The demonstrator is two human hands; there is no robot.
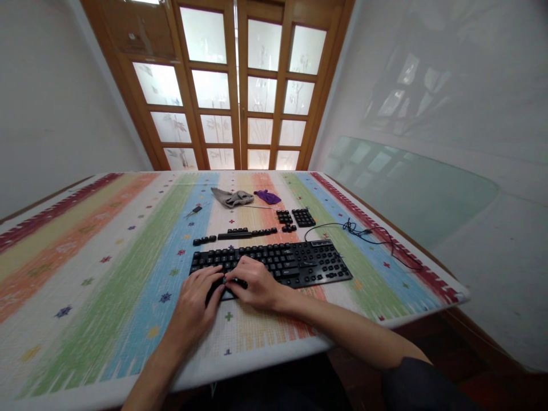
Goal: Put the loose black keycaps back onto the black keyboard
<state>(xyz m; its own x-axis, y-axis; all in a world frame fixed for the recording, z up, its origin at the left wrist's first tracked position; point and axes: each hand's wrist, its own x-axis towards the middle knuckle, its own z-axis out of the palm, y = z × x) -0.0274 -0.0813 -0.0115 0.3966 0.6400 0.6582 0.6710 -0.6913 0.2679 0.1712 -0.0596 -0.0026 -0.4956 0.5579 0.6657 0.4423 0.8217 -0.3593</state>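
A black keyboard (280, 260) lies flat on the table; its right-hand block and bottom row show bare key positions. My left hand (200, 291) rests on the keyboard's left part, with its thumb apart from the curved fingers. Beside it, my right hand (257, 285) is closed in a pinch low on the left half, its fingertips close to the left thumb and index finger. What the pinch holds is too small and covered to make out. Beyond the keyboard lie a row of loose keycaps (259, 232), a long space bar (234, 235) and another group of keycaps (303, 217).
A striped cloth (141, 274) covers the table. Farther back are a grey cloth (234, 198), a purple cloth (268, 197) and a small dark object (196, 210) with thin wires. The keyboard's cable (363, 232) lies loosely coiled to the right, near the table edge.
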